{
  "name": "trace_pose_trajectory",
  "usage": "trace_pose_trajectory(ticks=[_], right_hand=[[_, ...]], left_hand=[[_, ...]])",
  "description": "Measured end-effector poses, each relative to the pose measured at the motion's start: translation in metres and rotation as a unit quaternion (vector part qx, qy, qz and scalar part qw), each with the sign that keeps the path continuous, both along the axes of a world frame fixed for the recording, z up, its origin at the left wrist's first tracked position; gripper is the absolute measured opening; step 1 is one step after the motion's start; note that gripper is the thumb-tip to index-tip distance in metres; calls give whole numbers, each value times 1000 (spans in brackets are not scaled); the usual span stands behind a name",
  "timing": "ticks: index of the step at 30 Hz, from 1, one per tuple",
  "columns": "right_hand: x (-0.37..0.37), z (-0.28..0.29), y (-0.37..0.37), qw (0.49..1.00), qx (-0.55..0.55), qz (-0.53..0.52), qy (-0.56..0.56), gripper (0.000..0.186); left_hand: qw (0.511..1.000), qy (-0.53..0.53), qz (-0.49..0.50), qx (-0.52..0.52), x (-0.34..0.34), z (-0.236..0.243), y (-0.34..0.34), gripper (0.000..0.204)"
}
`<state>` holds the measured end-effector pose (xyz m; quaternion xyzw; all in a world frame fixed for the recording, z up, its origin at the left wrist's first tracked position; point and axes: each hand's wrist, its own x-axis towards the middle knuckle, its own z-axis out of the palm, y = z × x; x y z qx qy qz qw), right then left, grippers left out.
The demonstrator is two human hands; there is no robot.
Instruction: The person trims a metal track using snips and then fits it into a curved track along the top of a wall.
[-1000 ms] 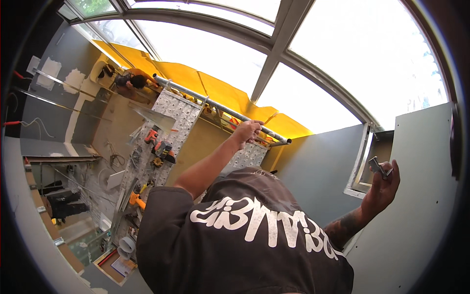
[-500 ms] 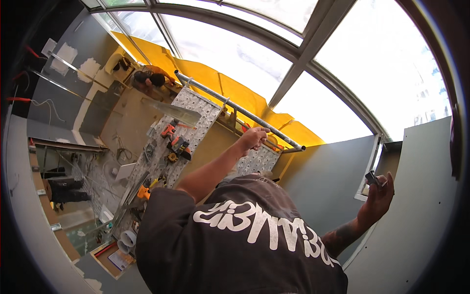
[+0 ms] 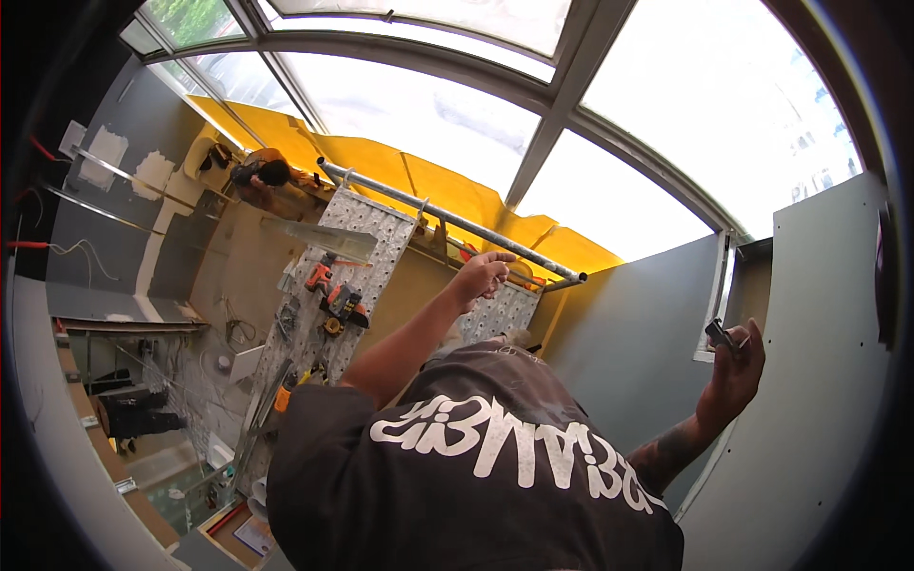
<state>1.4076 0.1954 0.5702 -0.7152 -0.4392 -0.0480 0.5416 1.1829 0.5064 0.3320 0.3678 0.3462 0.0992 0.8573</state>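
Both my arms reach out from a black T-shirt point(image 3: 533, 371) with white lettering. Held out in front is my left hand point(image 3: 481, 278), its index finger stretched forward and the other fingers curled in; whatever may be inside them cannot be seen. Behind it, from this view, run a galvanised scaffold pipe point(image 3: 457, 221) and a perforated metal plank point(image 3: 505, 319). Off to the right, close to a grey wall board, my right hand point(image 3: 733, 376) is raised and closed around a small dark, block-shaped thing point(image 3: 719, 332) with a paler edge. Its kind is not clear.
Cordless power tools point(image 3: 341, 305) and a long metal sheet point(image 3: 319, 238) lie on the scaffold planks. Another person point(image 3: 262, 178) crouches at the far left by yellow sheeting point(image 3: 381, 157). Loose wires point(image 3: 81, 252) stick out of the left wall. Large windows point(image 3: 419, 109) rise beyond.
The view has turned a little, so the scaffold and the windows sit further left. My left hand's fingers have loosened slightly; my right hand still grips the small dark thing.
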Motion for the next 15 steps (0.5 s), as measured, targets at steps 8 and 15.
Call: trace_pose_trajectory(ticks=[8, 15], right_hand=[[-1, -7, -2, 999, -3, -26, 28, 50], [24, -11, 16, 999, -3, -22, 48, 48]], left_hand=[[998, 2, -65, -5, 1, -9, -21, 35], [986, 42, -157, 19, 31, -23, -36, 30]])
